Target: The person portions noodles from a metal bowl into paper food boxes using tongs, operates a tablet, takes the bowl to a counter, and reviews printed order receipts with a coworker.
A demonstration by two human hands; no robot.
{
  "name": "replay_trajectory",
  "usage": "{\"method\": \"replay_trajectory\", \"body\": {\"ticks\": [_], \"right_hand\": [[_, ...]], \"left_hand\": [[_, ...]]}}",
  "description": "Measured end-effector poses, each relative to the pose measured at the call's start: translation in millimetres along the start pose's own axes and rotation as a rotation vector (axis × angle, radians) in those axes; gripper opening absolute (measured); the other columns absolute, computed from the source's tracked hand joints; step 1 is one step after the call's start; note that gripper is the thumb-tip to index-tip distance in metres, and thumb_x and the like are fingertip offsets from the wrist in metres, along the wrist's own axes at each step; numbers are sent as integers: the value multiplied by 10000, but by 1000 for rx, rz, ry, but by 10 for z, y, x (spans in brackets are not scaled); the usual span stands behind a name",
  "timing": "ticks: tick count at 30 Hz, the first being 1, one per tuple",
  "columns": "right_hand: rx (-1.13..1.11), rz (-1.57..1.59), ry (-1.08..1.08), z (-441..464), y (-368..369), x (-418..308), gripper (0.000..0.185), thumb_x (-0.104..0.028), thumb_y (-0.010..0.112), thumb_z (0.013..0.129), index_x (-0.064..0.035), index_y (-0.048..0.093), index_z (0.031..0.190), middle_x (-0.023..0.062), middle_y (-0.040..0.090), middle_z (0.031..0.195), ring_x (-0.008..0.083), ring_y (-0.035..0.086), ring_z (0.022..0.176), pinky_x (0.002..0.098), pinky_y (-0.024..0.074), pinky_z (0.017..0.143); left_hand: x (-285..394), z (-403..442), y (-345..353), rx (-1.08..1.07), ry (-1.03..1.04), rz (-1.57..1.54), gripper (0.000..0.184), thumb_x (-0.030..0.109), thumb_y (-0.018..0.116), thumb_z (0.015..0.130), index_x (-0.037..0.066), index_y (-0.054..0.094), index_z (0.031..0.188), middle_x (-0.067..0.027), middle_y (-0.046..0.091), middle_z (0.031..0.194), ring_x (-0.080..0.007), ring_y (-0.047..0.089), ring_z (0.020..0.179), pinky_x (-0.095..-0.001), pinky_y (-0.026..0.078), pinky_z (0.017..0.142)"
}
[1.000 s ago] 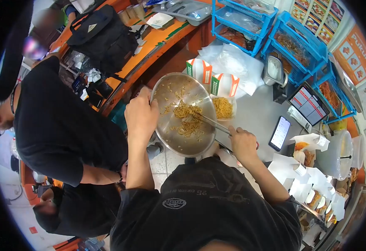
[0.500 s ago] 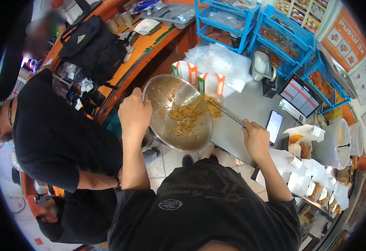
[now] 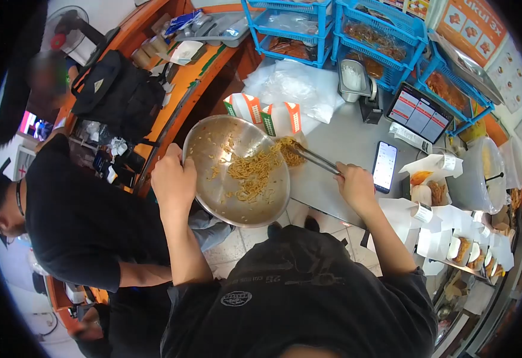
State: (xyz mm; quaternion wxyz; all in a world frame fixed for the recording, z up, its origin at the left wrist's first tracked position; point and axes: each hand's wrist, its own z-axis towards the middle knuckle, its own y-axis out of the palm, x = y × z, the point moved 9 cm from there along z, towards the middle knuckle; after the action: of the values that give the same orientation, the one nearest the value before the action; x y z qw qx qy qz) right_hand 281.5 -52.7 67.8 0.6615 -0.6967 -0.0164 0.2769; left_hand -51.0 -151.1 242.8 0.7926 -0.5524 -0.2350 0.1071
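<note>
A large steel mixing bowl (image 3: 210, 173) is tilted in front of me, its rim gripped by my left hand (image 3: 173, 182). Brown noodles (image 3: 254, 176) lie inside, with scraps stuck to the wall. My right hand (image 3: 356, 188) is closed around metal tongs (image 3: 320, 160), whose tips sit among a clump of noodles (image 3: 291, 152) at the bowl's right edge. Just beyond the bowl stand two white, green and orange food boxes (image 3: 244, 107), (image 3: 282, 117). What lies under the clump is partly hidden.
The steel counter (image 3: 326, 191) holds a phone (image 3: 384, 167), a tablet (image 3: 419, 113) and clear plastic bags (image 3: 297, 89). Blue stacked baskets (image 3: 380, 42) stand behind. Open white food cartons (image 3: 434, 179) line the right side. A co-worker in black (image 3: 94, 215) stands close on my left.
My view has shifted, so counter things appear farther left. The bowl and tongs keep about the same place beside the boxes. The co-workers at left have shifted posture.
</note>
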Motion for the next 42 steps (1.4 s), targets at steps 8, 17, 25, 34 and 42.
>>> {"method": "replay_trajectory", "body": {"ticks": [8,17,25,34,42], "right_hand": [[21,-3,-12,-66,-220,-111,317,-190,669,798,-65,602,1082,147,635,814,345,645,726,430,513,642],[54,-13,-17,-102,-295,-89,389,-190,699,766,-71,601,1122,136,627,825,320,647,764,409,515,644],[83,8,-86,-136,-273,-210,336,-182,687,771,-64,611,1076,126,621,811,304,643,762,404,513,644],[133,-11,-42,-111,-521,-304,176,-162,648,797,-63,617,938,128,608,762,317,637,722,413,503,627],[203,72,-21,-167,-857,-404,163,-143,637,807,-72,618,953,139,604,741,342,616,667,426,480,598]], "left_hand": [[93,-3,-40,10,2,-11,114,118,547,799,7,523,791,-232,594,675,-427,596,701,-503,435,650],[167,12,-159,56,19,3,134,129,560,800,2,521,781,-236,581,667,-431,588,688,-496,432,638],[183,39,-194,80,38,-23,156,132,573,797,-10,517,766,-233,570,654,-423,582,662,-482,431,618],[-62,-74,-242,64,-35,-83,154,128,578,802,-9,521,763,-222,566,653,-409,576,653,-472,417,602],[-330,-125,-36,40,-71,-31,123,124,560,803,4,535,798,-231,602,704,-424,603,723,-486,445,662]]}}
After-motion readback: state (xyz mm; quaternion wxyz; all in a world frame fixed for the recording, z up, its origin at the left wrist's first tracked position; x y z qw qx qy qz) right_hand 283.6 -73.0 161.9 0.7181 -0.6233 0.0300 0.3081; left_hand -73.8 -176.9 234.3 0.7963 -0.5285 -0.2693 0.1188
